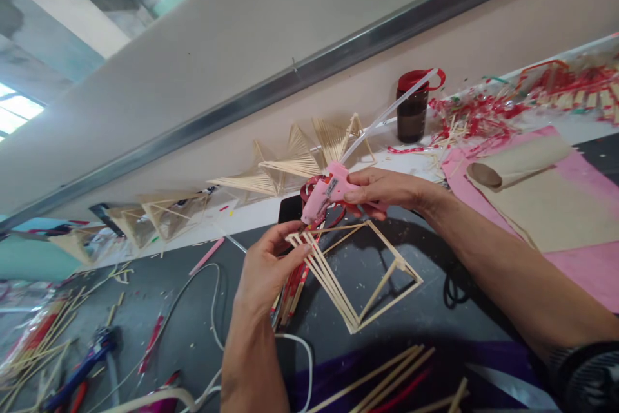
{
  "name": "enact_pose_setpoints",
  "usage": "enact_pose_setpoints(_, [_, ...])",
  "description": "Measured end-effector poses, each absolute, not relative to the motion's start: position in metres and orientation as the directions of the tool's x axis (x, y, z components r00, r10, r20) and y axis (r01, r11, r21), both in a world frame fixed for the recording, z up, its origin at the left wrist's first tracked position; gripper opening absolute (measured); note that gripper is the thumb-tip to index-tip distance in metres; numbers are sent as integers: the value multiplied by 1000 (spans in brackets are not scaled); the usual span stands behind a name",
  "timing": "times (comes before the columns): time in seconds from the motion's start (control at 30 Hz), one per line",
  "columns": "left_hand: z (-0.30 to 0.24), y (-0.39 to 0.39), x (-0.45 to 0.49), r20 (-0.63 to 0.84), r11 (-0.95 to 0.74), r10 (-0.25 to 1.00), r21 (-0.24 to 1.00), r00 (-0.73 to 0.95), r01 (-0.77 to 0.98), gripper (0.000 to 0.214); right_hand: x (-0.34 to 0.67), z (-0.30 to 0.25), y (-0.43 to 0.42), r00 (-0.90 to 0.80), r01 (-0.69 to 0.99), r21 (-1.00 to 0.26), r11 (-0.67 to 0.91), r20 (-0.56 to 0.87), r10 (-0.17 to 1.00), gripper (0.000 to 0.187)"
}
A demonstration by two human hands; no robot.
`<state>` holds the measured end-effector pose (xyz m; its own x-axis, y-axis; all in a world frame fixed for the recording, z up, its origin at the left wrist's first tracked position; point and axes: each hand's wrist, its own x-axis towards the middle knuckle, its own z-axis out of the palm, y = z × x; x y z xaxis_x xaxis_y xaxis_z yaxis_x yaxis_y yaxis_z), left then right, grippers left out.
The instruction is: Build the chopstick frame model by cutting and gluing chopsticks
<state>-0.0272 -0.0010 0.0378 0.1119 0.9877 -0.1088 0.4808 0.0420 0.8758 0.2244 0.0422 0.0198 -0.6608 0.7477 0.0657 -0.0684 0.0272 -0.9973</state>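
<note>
My right hand (370, 191) is closed around the handle of a pink hot glue gun (316, 200), from whose back a long clear glue stick (389, 113) sticks out. The gun's nozzle points down at the upper left corner of a wooden stick frame (333, 284). My left hand (271, 265) pinches that corner between thumb and fingers. Several thin sticks lie side by side along the frame's left side, and a short stick (380, 287) slants up inside it. Beneath the frame lies a bundle of red-marked sticks (293, 294), partly hidden.
Fanned stick structures (294, 162) stand along the wall beside a dark bottle with a red lid (412, 107). Pink paper with a brown roll (522, 162) lies at right. Blue-handled pliers (87, 361), a white cable (215, 297) and loose sticks (387, 377) are around the dark table.
</note>
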Motion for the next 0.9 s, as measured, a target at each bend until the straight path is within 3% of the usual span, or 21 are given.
enact_pose_setpoints(0.27, [38, -3, -24, -139, 90, 985, 923, 106, 374, 36, 222, 19, 42, -633, -69, -996, 56, 87, 769, 22])
enact_pose_setpoints(0.9, [37, -2, -25, -139, 91, 986, 908, 89, 410, 42, 224, 15, 47, -623, -64, -993, 96, 115, 774, 27])
